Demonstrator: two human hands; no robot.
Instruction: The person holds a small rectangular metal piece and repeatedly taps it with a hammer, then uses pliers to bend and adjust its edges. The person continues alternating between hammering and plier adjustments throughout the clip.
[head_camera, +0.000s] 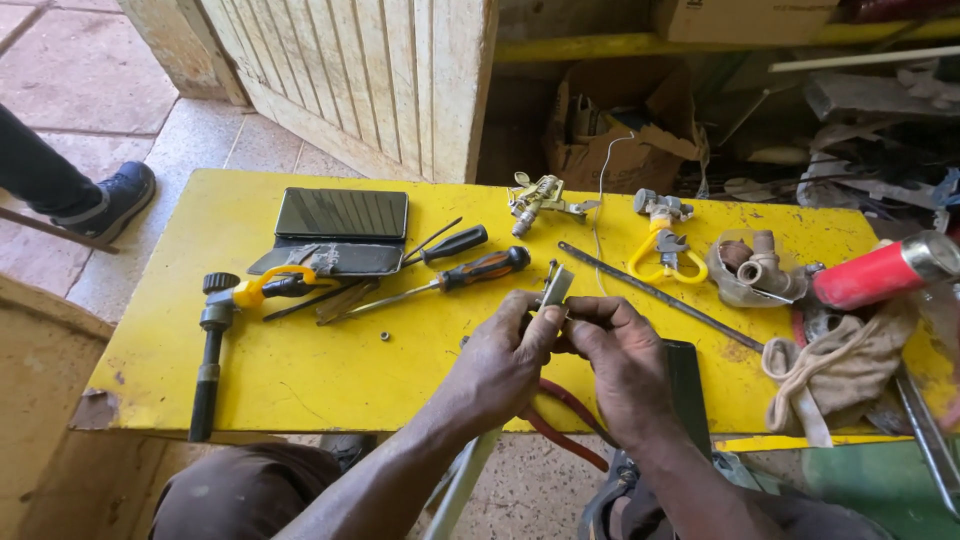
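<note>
Both hands meet above the near edge of a yellow table (300, 370). My left hand (505, 355) and my right hand (615, 365) together pinch a small grey metal part (556, 287) that stands up between the fingertips. A long pale rod (462, 485) runs down from under my left hand toward my lap. Red-handled pliers (565, 420) lie under my wrists at the table edge. A dark flat slab (685, 385) sits just right of my right hand.
On the table lie two screwdrivers (470, 270), a black wallet case (335, 230), a black-and-yellow spray nozzle (225, 310), yellow trigger fittings (665, 245), a thin metal bar (660, 297), a red canister (880, 272) and a rag (840, 370). Another person's shoe (110, 200) is at far left.
</note>
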